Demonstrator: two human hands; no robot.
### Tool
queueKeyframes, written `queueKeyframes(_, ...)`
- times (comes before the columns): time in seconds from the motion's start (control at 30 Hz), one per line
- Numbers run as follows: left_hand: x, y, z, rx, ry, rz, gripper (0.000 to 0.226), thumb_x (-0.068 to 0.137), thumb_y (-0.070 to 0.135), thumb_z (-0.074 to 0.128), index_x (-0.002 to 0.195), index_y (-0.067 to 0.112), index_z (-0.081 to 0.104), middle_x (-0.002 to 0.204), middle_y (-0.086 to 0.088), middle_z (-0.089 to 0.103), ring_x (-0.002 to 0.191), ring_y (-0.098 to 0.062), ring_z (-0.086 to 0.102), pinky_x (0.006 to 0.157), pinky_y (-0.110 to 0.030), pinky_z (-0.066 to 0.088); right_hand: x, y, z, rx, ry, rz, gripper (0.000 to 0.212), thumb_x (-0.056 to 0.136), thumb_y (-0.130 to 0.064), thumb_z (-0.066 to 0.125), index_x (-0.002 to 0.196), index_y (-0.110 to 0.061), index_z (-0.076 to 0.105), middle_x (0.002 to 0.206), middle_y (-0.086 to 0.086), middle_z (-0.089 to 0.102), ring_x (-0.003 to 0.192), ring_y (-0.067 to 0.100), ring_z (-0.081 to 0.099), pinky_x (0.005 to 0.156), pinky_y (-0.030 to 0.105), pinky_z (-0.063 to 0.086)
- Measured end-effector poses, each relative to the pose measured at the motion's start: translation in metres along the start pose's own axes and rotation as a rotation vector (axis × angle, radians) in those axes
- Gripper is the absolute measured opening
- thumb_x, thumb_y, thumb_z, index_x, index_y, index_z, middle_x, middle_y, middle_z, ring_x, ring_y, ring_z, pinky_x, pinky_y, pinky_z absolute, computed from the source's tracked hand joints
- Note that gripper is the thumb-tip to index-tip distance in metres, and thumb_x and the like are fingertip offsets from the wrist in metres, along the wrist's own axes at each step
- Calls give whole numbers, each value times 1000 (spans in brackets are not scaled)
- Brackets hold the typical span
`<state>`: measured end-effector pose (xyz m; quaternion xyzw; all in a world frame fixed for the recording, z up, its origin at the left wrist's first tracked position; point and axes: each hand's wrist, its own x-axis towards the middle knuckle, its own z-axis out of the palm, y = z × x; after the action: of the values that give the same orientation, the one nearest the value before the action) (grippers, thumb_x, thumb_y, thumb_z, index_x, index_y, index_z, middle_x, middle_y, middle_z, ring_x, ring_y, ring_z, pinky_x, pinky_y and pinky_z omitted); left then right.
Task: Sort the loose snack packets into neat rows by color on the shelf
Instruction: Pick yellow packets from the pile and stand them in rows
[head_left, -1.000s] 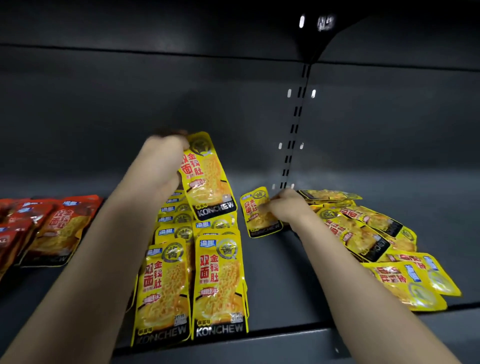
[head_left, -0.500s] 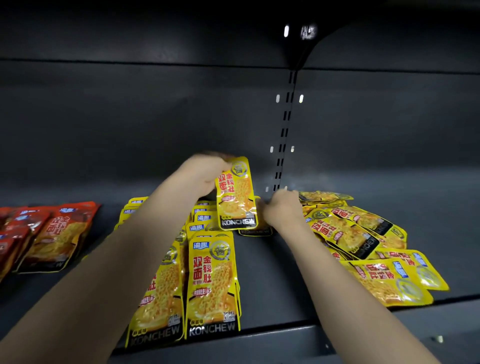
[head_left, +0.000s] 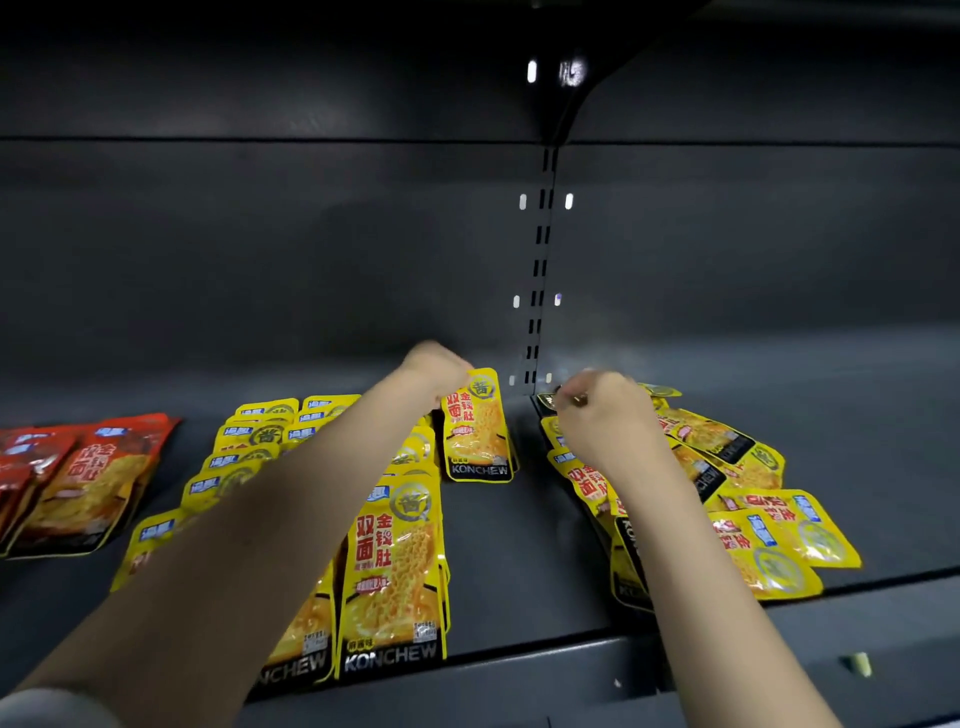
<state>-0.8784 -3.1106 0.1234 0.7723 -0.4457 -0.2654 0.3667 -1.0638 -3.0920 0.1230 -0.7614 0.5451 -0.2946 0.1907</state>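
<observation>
Lowered yellow packet (head_left: 477, 427) pinched in left fingers (head_left: 457, 371), right fingers (head_left: 574, 397) curled, grip unclear

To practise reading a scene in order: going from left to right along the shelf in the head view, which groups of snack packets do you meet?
Red packets → neat rows of yellow packets → single yellow packet held upright by the left hand → loose pile of yellow packets under the right hand.
</observation>
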Motion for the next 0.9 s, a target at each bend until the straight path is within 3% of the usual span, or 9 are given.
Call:
queueKeyframes(0.1, 1, -8, 5, 232, 101, 40, 23, 88, 8, 55, 103, 5, 72, 108, -10, 68, 103, -27, 62, 86, -28, 49, -5, 5, -5, 3, -9, 8, 22, 90, -11, 46, 94, -19, 66, 103, 15, 60, 91, 29, 53, 70, 23, 33)
queueKeyframes(0.23, 1, -17, 10, 393, 155, 36, 18, 84, 12, 57, 88, 12, 75, 102, -8, 69, 100, -29, 64, 85, -32, 53, -6, 7, -7, -4, -1, 23, 23, 91, -16, 45, 101, -18, 66, 108, 15, 60, 78, 27, 50, 70, 25, 35)
queueKeyframes(0.4, -2, -14, 10, 612, 207, 85, 17, 85, 24, 62, 96, 16, 73, 107, -8, 68, 102, -29, 63, 89, -34, 50, -6, 8, -10, 11, -5, 28, 20, 92, -17, 46, 98, -19, 65, 110, 14, 58, 84, 31, 58, 69, 26, 38)
queueKeyframes(0.53, -8, 8, 10, 838, 308, 245, 23, 91, 30, 57, 105, 16, 68, 110, -9, 65, 103, -29, 62, 85, -31, 44, -9, 15, -19, -15, 2, 2, 20, 91, -13, 46, 95, -18, 65, 103, 13, 62, 81, 28, 54, 67, 25, 36)
queueKeyframes(0.73, -8, 58, 38, 746, -13, 538, 23, 91, 34, 56, 100, 15, 64, 102, -5, 66, 94, -24, 61, 79, -32, 49, -19, 36, -30, -15, -15, -34, 17, 93, -24, 51, 102, -16, 64, 83, 8, 61, 88, 29, 57, 65, 29, 36)
queueKeyframes(0.9, 3, 76, 85, 867, -212, 631, 50, 90, 43, 56, 130, 14, 52, 131, -7, 55, 119, -27, 51, 96, -33, 43, -24, 58, -41, -32, 35, -84, 19, 93, -26, 53, 107, -16, 61, 105, 8, 64, 103, 27, 57, 78, 31, 40)
